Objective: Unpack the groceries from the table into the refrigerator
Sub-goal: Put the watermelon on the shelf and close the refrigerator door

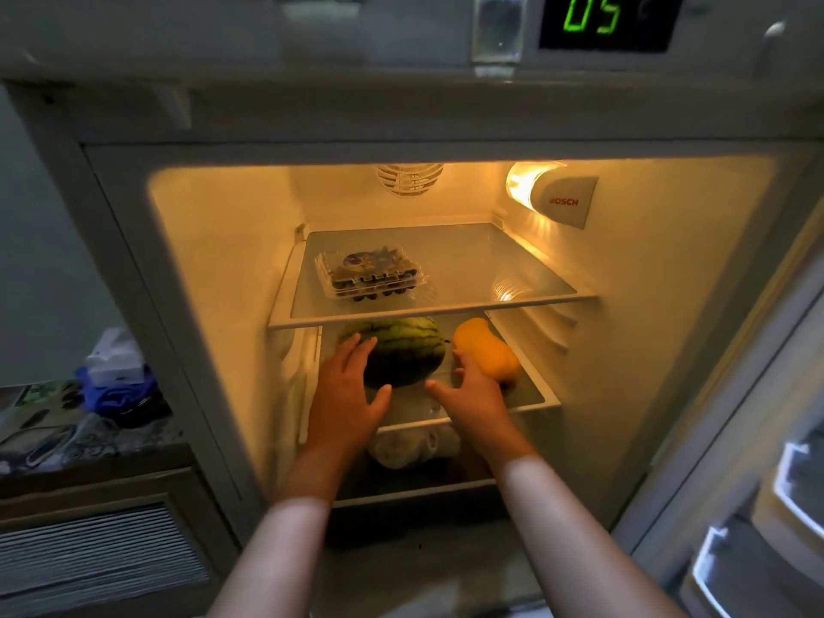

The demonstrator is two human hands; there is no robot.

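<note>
We are settling the watermelon (403, 350) on the refrigerator's middle shelf (530, 396), left hand (345, 390) spread against it, right hand (475, 392) spread beside it, likely next returning to the desk for more groceries.

Berry box (371, 273) on upper shelf (512, 301); below, watermelon (401, 350) left of squash (488, 352) (just beside).

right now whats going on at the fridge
A person is reaching both hands into the open, lit refrigerator. The left hand rests open against the round striped green watermelon on the second shelf; the right hand is beside it, by the long yellow squash. A clear plastic box of dark berries sits on the glass shelf above.
</note>
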